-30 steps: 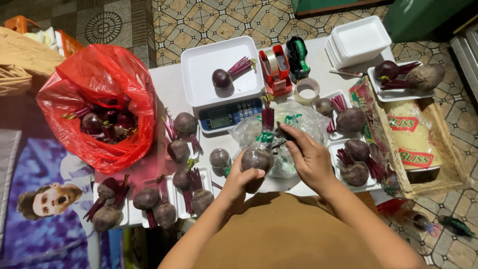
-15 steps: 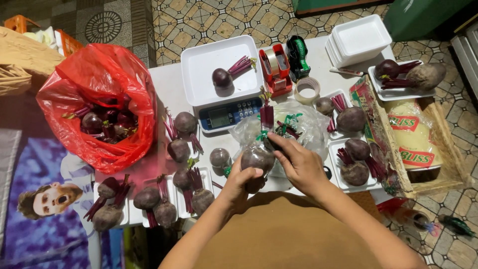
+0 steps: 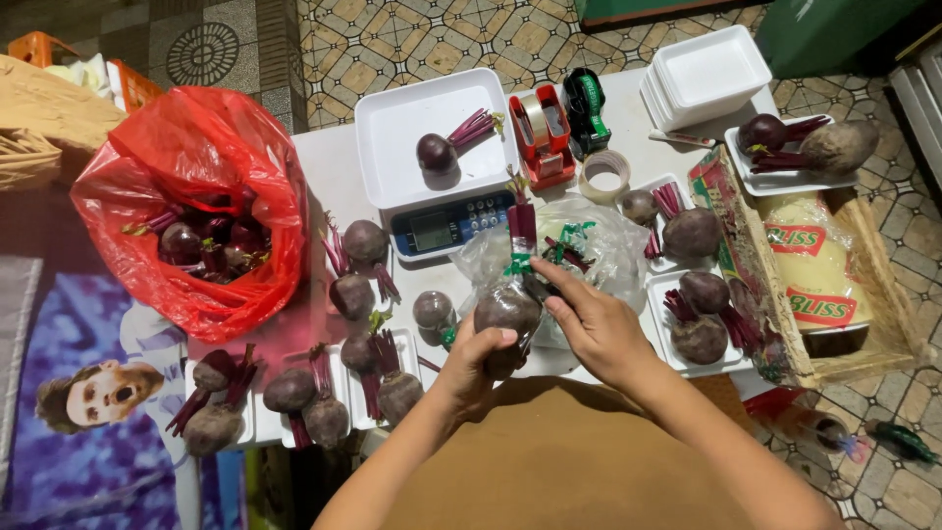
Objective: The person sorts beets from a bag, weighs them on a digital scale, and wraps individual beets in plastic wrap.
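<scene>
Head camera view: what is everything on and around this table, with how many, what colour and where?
Beetroot in hands: one, dark purple, front centre, wrapped in clear film.
Loose beetroots: several, purple, left of centre.
Red plastic bag: one, left, holding more beetroots.
Digital scale: one, white tray and blue panel, back centre, one beetroot on it.
Tape dispensers: two, red and green, beside the scale.
Tape roll: one, pale, centre.
Foam trays: a white stack, back right.
Filled trays: several, white, right and front left.
Wooden crate: one, right, holding cling-film rolls.
Left hand: holds the beetroot.
Right hand: fingertips on its wrap.
</scene>
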